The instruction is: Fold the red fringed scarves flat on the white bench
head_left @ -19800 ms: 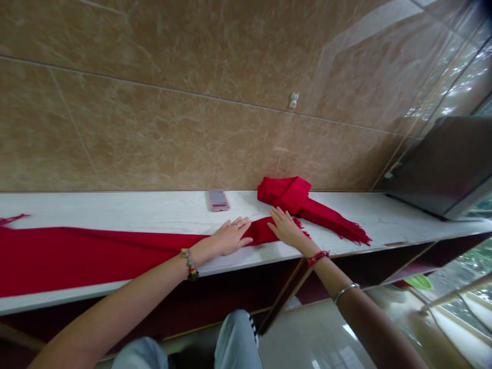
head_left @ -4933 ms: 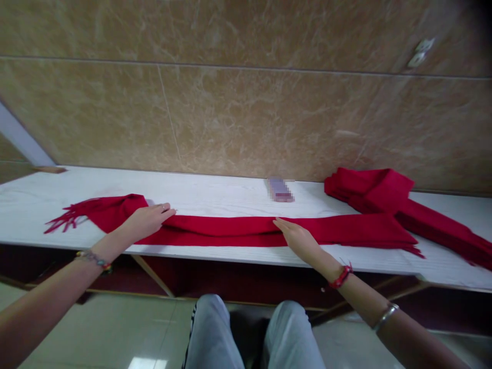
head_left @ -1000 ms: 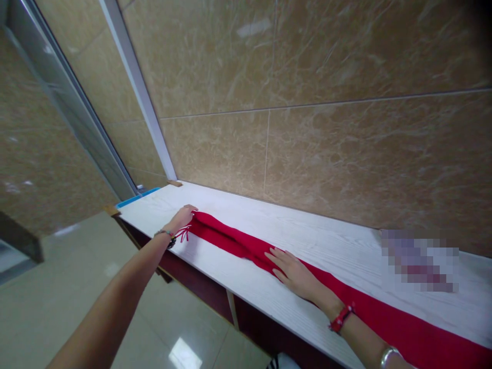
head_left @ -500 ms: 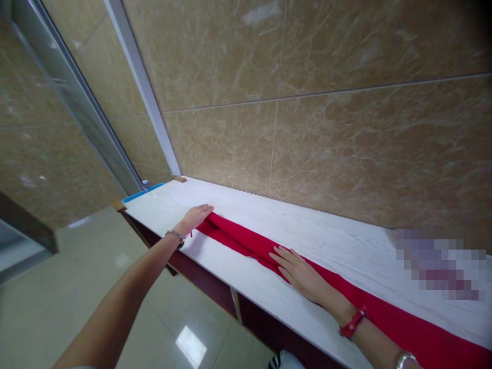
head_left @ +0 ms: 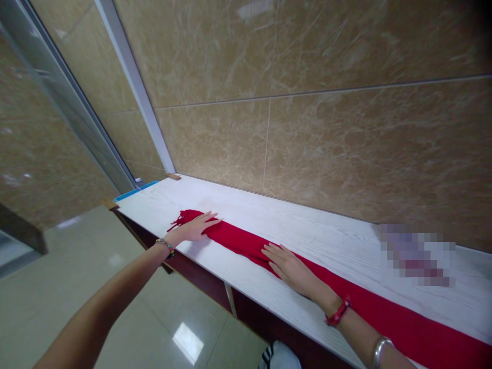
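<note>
A long red scarf with a fringed end lies stretched along a white wood-grain tabletop, running off the lower right of the view. My left hand rests across it near the fringe, fingers outstretched and a little spread. Farther right, my right hand lies flat on the scarf with its fingers extended. Part of the cloth is hidden beneath both hands and the right forearm.
Tan marbled tiles form the wall behind the table. A blurred-out item is at the table's right. Beyond the left end sits a blue tray, and a small wooden block lies at the back corner.
My left hand has shifted along the scarf, and the fringed end now shows to its left. The cloth between my hands looks flatter. My right hand still lies on it.
</note>
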Action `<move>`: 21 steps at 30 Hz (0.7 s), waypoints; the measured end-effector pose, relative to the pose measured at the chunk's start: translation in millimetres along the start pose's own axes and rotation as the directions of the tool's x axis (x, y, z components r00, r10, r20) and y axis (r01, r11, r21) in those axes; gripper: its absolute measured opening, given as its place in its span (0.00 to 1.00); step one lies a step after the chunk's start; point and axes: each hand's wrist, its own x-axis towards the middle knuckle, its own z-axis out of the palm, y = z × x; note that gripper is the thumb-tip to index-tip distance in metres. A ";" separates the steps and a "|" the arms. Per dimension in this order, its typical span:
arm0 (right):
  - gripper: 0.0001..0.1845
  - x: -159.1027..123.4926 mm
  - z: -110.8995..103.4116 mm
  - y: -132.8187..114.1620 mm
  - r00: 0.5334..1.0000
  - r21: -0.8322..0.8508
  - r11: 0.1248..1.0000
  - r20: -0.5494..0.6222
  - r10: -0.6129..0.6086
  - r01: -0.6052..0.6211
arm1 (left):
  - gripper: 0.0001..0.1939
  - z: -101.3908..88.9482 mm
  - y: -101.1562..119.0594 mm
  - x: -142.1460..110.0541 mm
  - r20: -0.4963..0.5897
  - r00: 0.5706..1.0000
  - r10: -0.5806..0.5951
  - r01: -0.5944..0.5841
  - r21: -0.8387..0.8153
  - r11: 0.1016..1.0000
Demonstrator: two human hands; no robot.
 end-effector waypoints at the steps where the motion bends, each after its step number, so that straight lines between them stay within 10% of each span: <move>1: 0.21 0.2 0.1 -0.3 1.000 0.002 1.000 -0.002 0.006 -0.006 | 0.34 -0.8 9.1 2.9 -0.020 0.999 0.028 -0.029 -0.029 0.999; 14: 0.22 -1.1 4.3 -2.9 0.997 -0.090 0.995 0.075 -0.034 0.041 | 0.20 15.8 124.1 51.3 -0.178 0.968 0.179 -0.161 0.115 0.980; 21: 0.23 -1.6 -2.2 -4.5 0.988 -0.055 0.997 0.148 -0.038 0.047 | 0.25 21.7 54.1 26.0 -0.133 0.990 0.043 -0.028 0.112 0.993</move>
